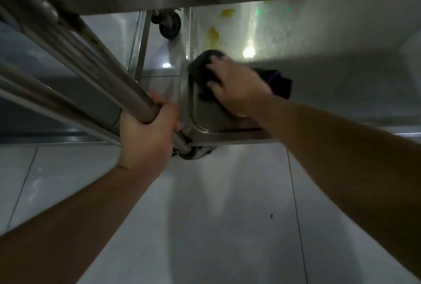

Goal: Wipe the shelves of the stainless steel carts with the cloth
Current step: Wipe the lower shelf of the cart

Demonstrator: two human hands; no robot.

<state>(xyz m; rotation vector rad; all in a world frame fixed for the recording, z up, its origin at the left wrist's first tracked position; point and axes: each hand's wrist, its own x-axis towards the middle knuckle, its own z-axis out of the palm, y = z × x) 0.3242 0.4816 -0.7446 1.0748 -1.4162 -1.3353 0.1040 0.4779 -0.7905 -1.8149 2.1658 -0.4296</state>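
While your left hand (148, 128) grips the cart's post (95, 55) to steady it, your right hand (237, 87) presses the dark cloth (200, 71) flat on the bottom shelf (319, 40), near its front left corner, fingers spread over the cloth, not curled round it. Keep that post grip clamped so the cart does not roll on its wheel (169, 26), and hold your palm flat so the whole cloth bears on the steel. Push toward the yellow stains (214, 35) just beyond the cloth, then work along the rim (189, 92), where grime likely gathers.
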